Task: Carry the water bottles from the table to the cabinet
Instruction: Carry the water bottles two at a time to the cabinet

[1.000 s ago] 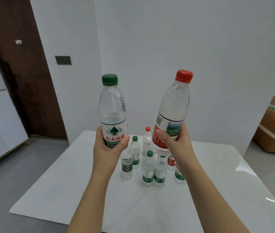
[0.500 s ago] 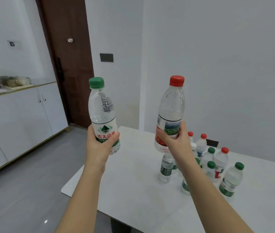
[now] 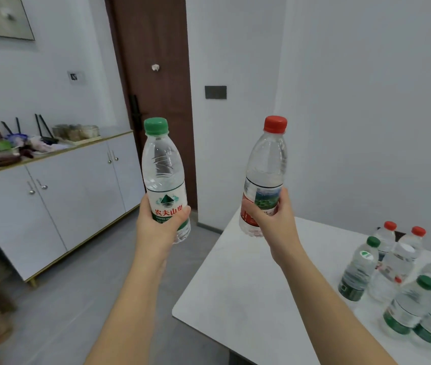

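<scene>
head cam, faces fwd/down, close over table (image 3: 235, 272) corner

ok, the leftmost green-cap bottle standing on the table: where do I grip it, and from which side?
Wrap the clear ribbed body of the leftmost table bottle above its dark green label, coming from the left over the bare table: it stands upright, and the other bottles crowd its right and back. Free a hand first: left hand grips the green-capped bottle, right hand the red-capped bottle.
</scene>
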A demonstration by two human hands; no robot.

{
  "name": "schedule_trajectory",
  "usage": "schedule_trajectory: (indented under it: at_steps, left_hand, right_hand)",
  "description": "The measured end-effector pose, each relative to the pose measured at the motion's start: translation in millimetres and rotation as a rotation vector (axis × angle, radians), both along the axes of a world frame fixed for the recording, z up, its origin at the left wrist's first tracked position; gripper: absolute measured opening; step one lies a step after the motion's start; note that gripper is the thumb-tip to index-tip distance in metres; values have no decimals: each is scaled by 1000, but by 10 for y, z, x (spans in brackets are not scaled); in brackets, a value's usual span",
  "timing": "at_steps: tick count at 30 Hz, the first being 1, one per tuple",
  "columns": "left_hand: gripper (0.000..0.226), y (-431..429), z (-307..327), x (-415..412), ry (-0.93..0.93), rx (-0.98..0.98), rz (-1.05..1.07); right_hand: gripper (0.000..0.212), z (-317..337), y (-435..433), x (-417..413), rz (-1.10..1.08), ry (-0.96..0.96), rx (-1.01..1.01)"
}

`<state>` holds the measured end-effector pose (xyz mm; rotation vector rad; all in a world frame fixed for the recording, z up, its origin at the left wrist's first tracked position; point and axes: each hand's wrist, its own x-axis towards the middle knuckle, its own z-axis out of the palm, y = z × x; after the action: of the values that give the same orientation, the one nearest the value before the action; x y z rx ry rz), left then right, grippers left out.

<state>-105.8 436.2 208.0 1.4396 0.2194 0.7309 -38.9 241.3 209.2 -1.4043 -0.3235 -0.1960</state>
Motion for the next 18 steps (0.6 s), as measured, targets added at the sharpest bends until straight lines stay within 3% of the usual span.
schedule_trajectory:
  at_steps: [18]
  left_hand:
    - [47,1631,-146,898,64,29,199]
  right_hand:
    - [44,-241,1915,1315,201,25,24]
